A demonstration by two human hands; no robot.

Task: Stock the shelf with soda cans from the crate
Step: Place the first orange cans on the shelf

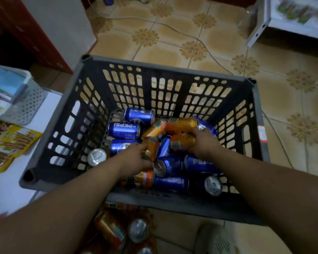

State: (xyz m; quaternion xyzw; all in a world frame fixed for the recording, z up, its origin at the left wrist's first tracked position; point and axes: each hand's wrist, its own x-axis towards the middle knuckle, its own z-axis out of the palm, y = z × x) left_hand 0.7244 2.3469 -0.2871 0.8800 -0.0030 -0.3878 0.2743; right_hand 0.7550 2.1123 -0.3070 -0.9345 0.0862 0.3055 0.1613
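Note:
A dark grey slotted crate [165,67] stands on the tiled floor, holding several blue Pepsi cans [124,130] and orange soda cans [181,125] lying jumbled on its bottom. Both my arms reach down into it. My left hand [134,160] is closed around an orange can [151,147] left of the middle. My right hand [203,142] grips another orange can [182,142] right of the middle. A white shelf surface [50,105] lies to the crate's left.
On the white shelf sit a white perforated basket [28,107] and yellow snack packets [13,142]. More cans [138,230] lie below the crate's near wall. A pale round object [215,241] sits at bottom right. A cable [173,28] runs across the floor.

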